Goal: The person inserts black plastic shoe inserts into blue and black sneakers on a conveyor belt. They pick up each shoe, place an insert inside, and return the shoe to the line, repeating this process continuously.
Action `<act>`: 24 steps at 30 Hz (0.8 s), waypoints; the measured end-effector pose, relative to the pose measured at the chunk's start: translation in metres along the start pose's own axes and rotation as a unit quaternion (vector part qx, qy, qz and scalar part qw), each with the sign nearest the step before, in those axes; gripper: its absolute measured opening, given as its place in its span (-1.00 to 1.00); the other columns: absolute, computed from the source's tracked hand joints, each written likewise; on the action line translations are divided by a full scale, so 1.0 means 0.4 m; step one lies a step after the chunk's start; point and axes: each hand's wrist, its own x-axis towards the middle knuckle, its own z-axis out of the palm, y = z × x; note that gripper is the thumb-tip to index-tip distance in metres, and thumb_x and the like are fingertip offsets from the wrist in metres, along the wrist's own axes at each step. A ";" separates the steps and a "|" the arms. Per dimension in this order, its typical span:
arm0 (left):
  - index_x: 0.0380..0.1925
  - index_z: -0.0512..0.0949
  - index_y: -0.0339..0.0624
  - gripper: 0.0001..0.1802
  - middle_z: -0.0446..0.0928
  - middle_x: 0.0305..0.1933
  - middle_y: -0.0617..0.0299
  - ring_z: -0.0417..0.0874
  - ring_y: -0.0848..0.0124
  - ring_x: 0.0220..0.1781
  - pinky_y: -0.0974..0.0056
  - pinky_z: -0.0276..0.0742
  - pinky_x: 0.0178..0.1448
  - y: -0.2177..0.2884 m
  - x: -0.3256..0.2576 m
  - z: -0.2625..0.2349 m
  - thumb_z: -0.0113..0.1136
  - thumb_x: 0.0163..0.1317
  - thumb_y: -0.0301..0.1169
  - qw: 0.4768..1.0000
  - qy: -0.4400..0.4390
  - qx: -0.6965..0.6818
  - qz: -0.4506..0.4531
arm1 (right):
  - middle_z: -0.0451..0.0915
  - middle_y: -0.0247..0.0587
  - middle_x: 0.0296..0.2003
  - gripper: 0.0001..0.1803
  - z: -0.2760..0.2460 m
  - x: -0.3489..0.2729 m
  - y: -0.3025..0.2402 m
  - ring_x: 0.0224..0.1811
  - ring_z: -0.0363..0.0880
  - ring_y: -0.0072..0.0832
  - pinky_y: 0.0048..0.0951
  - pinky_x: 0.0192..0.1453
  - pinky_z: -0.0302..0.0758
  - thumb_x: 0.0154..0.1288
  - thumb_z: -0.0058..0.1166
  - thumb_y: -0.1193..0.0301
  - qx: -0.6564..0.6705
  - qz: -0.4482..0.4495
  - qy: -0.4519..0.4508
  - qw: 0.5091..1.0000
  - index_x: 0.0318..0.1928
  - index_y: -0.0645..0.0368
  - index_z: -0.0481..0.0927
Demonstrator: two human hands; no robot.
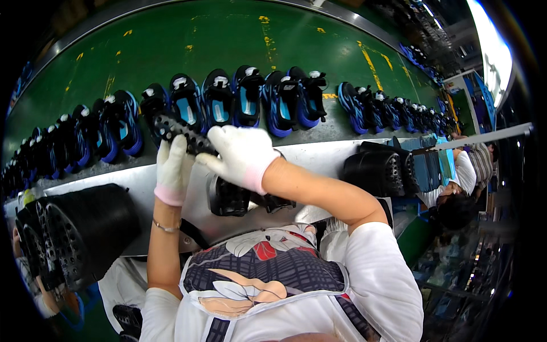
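A black, perforated, insole-shaped piece point(196, 141) is held slantwise between my hands at the line's near edge. My left hand point(174, 165) grips it from underneath, its fingertips against the piece's side. Closed over the nearer end is my right hand point(242, 154). Both hands wear white knit gloves with pink cuffs. The piece's far end overlaps a black-and-blue sneaker point(155, 101), partly hiding it. More sneakers stand just beyond, such as one with a light blue lining point(185, 107). Beneath my right wrist sit other black pieces point(228, 196), partly covered by my arm.
Rows of sneakers line the green surface point(228, 40) to both sides. A metal ledge point(148, 171) runs along its near edge. Large stacks of black perforated pieces point(91, 228) point(373, 171) flank me. Blue-grey flat pieces point(424, 168) and another person point(464, 176) are at right.
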 end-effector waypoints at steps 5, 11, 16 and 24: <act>-0.03 0.54 -0.27 -0.63 0.61 -0.13 0.22 0.65 0.47 -0.20 0.37 0.60 -0.12 0.055 0.044 0.018 0.15 0.37 -0.19 0.972 0.023 0.214 -0.090 | 0.64 0.08 -0.38 -0.50 -0.045 0.044 0.025 -0.26 0.65 -0.02 -0.10 -0.17 0.55 0.28 0.02 -0.05 0.002 0.013 -0.051 0.999 -0.33 0.21 0.58; -0.08 0.56 -0.32 -0.51 0.49 -0.01 -0.05 0.58 0.06 -0.02 0.11 0.53 0.09 0.021 0.110 -0.060 0.28 0.16 -0.13 0.758 -0.051 0.641 0.107 | 0.61 0.09 -0.47 -0.47 -0.052 0.069 0.102 -0.35 0.64 -0.02 -0.15 -0.21 0.53 0.21 0.09 -0.05 -0.028 0.082 -0.041 0.995 -0.38 0.26 0.60; -0.20 0.58 -0.24 -0.73 0.52 -0.07 0.01 0.55 0.00 -0.02 0.01 0.53 0.06 -0.028 0.142 -0.058 0.22 0.18 -0.29 0.689 0.000 0.722 0.066 | 0.60 0.07 -0.52 -0.44 -0.073 0.142 0.098 -0.40 0.63 -0.10 -0.22 -0.23 0.52 0.19 0.07 -0.06 0.029 0.064 -0.101 0.992 -0.41 0.30 0.63; -0.25 0.60 -0.18 -0.77 0.54 -0.13 0.09 0.55 0.05 -0.03 0.02 0.52 0.03 -0.050 0.137 -0.080 0.22 0.18 -0.28 0.735 0.023 0.669 0.108 | 0.61 0.03 -0.51 -0.37 -0.096 0.334 0.042 -0.47 0.60 -0.24 -0.27 -0.28 0.54 0.12 0.06 -0.10 -0.028 0.088 -0.223 0.970 -0.32 0.33 0.69</act>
